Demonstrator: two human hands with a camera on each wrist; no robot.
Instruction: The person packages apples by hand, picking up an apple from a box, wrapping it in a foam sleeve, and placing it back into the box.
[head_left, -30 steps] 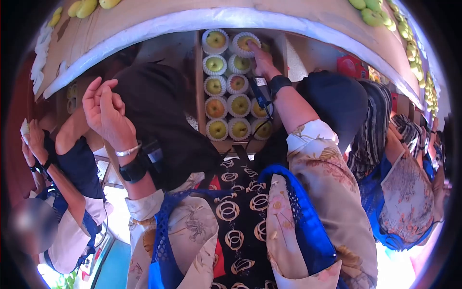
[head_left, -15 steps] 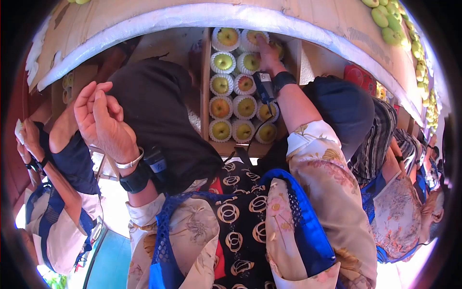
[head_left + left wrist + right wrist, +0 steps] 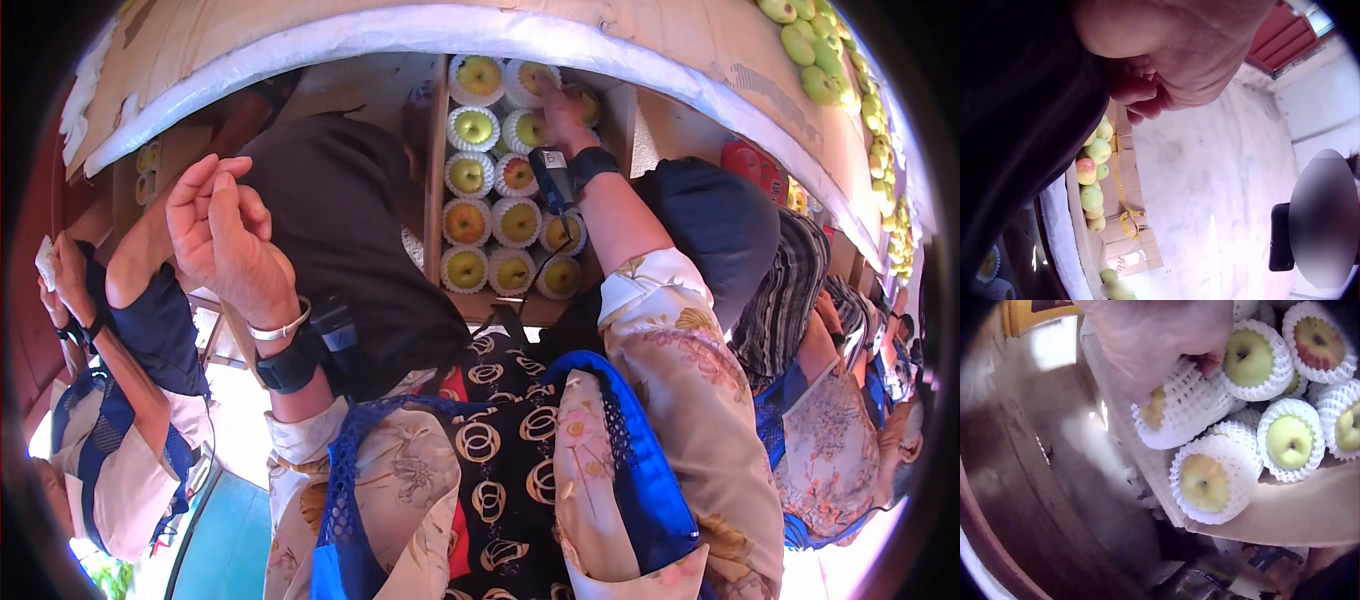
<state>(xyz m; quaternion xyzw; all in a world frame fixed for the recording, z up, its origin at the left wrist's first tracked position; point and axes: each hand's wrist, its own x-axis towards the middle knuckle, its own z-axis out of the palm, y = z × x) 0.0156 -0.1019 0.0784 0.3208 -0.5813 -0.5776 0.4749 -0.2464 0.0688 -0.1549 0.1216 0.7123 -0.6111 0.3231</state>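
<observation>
1. The right hand's fingers (image 3: pixel 1160 337) are curling round a yellowish apple in a white foam net sleeve (image 3: pixel 1179 412), the sleeve lying slantwise near the box's side wall.
2. Good handling is probably calling for a broad, gentle hold through the foam, without digging fingertips into the exposed skin or dragging the net off.
3. Just beside it, another yellow, foam-netted apple (image 3: pixel 1204 481) is sitting near the corner; moving slowly would be sparing it a knock.
4. Around them, the open tan cardboard box (image 3: pixel 1310 515) is holding more netted green and reddish apples.
5. Farther out, the left hand (image 3: pixel 228 235) is hovering apart from the box, its fingers loosely bent and grasping nothing.
</observation>
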